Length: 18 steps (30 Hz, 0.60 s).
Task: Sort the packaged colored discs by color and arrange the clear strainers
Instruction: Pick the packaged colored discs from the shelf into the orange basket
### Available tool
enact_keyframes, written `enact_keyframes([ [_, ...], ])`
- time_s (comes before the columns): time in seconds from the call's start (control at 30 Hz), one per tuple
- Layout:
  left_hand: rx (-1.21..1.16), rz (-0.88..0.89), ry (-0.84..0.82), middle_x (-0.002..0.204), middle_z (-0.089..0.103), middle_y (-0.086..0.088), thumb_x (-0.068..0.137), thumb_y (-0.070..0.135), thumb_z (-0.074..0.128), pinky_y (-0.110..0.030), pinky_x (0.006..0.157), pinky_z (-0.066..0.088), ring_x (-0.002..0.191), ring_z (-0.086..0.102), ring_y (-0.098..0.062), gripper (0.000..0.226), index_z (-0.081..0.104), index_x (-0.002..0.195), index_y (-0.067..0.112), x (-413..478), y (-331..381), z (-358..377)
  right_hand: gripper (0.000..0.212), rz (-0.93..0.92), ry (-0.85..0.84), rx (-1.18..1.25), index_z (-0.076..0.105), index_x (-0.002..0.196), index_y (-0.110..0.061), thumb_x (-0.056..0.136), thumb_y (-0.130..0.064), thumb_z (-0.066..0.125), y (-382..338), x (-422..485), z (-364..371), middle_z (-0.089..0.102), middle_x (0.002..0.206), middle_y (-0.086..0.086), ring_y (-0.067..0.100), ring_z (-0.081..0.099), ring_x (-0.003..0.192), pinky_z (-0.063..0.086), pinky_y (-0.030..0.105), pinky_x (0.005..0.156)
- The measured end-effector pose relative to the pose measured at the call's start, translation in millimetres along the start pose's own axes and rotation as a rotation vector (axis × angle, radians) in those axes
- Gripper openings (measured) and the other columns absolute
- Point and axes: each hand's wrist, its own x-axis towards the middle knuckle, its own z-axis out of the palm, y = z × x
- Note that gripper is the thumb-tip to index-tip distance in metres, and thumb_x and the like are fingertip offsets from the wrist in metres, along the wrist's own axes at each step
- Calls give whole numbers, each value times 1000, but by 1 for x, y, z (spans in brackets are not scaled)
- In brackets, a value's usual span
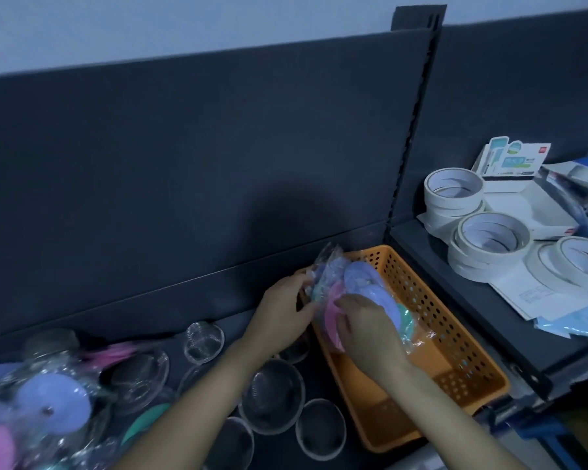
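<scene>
Closest to me are the person's two forearms reaching in over a dark shelf (pixel 238 320), with a bunch of clear strainers (pixel 271 398) scattered just under the left arm. Both hands meet over the far end of an orange perforated basket (pixel 455 351). The left hand (pixel 282 310) is closed on the crinkly plastic edge of a bundle of packaged discs (pixel 364 286), and the right hand (pixel 367 329) is curled over the same bundle from the other side, fingers pinching a pink disc (pixel 333 320). A lilac disc sits right above the right hand's knuckles and a green one (pixel 406 322) pokes out just past them, toward the basket wall. Way off to the left of the grip there's another loose pile of packaged discs (pixel 53 401), lilac, pink and green mixed. Off to the right, on a higher shelf, rolls of tape (pixel 489 245) are stacked.
</scene>
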Motion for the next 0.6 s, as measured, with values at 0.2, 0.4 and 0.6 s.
enact_keyframes([
  [0.2,177,-130,50,116,61,4,86,24,64,1,82,28,103,52,-1,35,60,119,17,-55,-36,-56,19,-148,7,111,68,97,-3,88,-5,52,-56,-6,13,68,98,11,25,62,93,46,31,82],
  [0.4,305,-275,190,115,63,-3,83,20,63,-16,89,37,106,57,-17,36,60,119,15,-149,-70,-143,27,-328,-151,144,65,115,-8,90,-10,56,-140,-9,60,66,112,6,17,60,105,39,16,90],
  [0.6,449,-338,281,118,62,-6,80,6,63,-21,99,35,112,56,-23,38,60,118,8,-232,-111,-204,22,-390,-343,169,66,106,-5,89,-10,53,-202,-13,114,65,106,7,20,60,100,46,27,85],
])
